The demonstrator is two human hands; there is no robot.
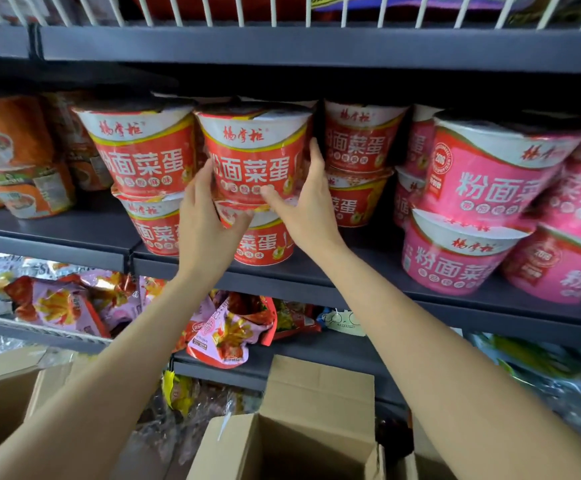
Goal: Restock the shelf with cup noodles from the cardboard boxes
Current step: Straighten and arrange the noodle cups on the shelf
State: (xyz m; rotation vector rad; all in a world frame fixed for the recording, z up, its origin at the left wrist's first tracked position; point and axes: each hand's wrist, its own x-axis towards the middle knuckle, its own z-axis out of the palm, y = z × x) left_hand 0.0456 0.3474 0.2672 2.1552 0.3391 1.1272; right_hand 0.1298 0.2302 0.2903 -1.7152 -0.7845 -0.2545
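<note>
Hands framed a red cup of noodles on the middle shelf, one at each side. That cup sat on top of a second red cup, making the centre stack of a red row. The left hand lay against the cup's lower left side, fingers straight and pointing up along the wall, thumb reaching across under its base. The right hand met the cup's right side, fingers straight and slipped into the gap between this cup and the next red stack to the right, thumb stretched left across the lower front. Both hands were flat-fingered on the cup rather than curled round it (whether they bore its weight could not be told).

To the left stood another red stack, two cups high, and further left some orange packets. To the right, pink cups were stacked two high, nearer the shelf's front edge. Above ran a dark shelf edge with a white wire rack over it. Below the middle shelf lay pink and red snack bags on a lower shelf. Nearest of all, open cardboard boxes stood beneath the forearms, one at the centre and another at the left; what they held could not be seen.
</note>
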